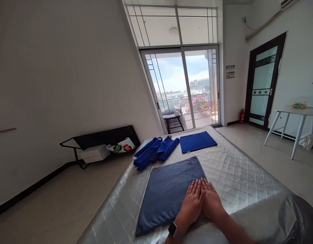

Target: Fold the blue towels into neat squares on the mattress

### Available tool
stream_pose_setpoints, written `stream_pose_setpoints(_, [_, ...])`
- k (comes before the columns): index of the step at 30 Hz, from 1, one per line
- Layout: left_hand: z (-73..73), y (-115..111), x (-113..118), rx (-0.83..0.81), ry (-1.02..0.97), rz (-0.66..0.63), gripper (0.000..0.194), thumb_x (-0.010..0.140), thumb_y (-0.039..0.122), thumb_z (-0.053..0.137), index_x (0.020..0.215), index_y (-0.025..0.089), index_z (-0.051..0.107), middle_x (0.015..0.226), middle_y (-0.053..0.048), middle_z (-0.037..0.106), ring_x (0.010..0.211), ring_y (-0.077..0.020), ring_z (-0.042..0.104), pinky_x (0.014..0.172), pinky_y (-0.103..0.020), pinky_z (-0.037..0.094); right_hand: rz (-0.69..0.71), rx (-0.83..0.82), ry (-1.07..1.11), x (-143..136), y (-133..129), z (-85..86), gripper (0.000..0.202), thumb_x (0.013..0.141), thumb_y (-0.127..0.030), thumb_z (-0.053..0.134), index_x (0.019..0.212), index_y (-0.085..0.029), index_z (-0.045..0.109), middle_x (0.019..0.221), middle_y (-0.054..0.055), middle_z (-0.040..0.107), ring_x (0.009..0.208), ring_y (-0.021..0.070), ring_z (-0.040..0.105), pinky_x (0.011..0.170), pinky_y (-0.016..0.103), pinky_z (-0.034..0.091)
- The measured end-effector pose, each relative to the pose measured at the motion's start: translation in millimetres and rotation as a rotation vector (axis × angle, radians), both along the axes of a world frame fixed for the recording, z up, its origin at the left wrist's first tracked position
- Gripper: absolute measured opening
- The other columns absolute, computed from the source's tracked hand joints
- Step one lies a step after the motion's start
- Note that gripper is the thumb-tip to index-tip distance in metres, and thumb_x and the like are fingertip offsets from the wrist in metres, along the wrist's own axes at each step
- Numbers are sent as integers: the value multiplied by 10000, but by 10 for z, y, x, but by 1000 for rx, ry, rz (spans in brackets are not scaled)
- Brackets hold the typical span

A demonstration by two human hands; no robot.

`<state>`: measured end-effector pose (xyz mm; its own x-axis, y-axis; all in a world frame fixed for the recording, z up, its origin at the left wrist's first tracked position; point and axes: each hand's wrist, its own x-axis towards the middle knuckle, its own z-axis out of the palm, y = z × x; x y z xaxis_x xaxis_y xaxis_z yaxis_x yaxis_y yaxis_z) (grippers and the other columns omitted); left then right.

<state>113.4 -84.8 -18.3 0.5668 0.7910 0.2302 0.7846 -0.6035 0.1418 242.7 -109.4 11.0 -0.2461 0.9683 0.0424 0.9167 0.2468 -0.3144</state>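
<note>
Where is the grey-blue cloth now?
In the head view, lower centre, the grey-blue cloth lies on the mattress, with the left hand and right hand at its right edge.

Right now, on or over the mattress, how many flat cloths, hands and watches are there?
Flat cloths: 2, grey-blue cloth and bright blue cloth
Hands: 2, left hand and right hand
Watches: 1, wristwatch
Total: 5, leaving out the blue bundle, whose pieces I can't separate

Right of the right hand [211, 202], the mattress [242, 183] offered open room to its edge; the left hand [192, 203], touching, blocked its other side. The cloth [169, 191] and farther mat [198, 141] lay flat, passable above; the heaped bundle [149, 153] obstructed far left.
</note>
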Motion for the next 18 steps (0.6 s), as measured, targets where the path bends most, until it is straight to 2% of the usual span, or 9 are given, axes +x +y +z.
stream_pose_setpoints(2, [-60,-19,-247,-16,31,43,580,1077,411,216,1589,154,311,1615,-163,370,1514,-278,322,1184,-559,386,-15,-8,5,-12,2,14,598,1031,-314,308,1583,-84,311,1640,149,267,1545,266,209,1262,460,171])
stream_pose_setpoints(4, [-100,-81,-590,-30,79,118,593,1071,437,228,1587,161,318,1614,-158,370,1516,-286,314,1194,-568,362,-35,-3,15,-25,0,34,598,1041,-321,272,1583,-71,308,1644,150,253,1546,254,206,1257,456,184])
stream_pose_setpoints(8, [-127,-308,-1384,-100,163,396,671,1042,512,241,1578,120,332,1638,-143,303,1534,-300,245,1229,-543,298,-46,5,30,-34,-1,48,600,1043,-323,260,1580,-59,309,1643,155,253,1547,241,201,1254,447,187])
stream_pose_setpoints(11, [-147,-484,-1872,-138,165,536,726,1015,537,282,1564,67,346,1633,-164,296,1519,-304,285,1222,-515,320,-46,11,18,-27,6,28,601,1041,-321,257,1578,-57,315,1643,154,257,1548,239,199,1253,451,186])
stream_pose_setpoints(14, [-199,-581,-2090,-83,90,571,727,1004,546,301,1536,63,409,1599,-189,373,1483,-307,376,1186,-511,383,-45,27,1,-9,18,3,605,1037,-330,267,1585,-80,308,1648,137,252,1548,236,202,1251,453,189])
stream_pose_setpoints(18, [-273,-593,-2018,13,7,600,694,1001,539,309,1523,103,447,1579,-177,432,1470,-293,406,1182,-501,390,-44,28,-37,22,33,-25,613,1043,-364,242,1595,-101,288,1651,128,258,1549,230,198,1250,452,185])
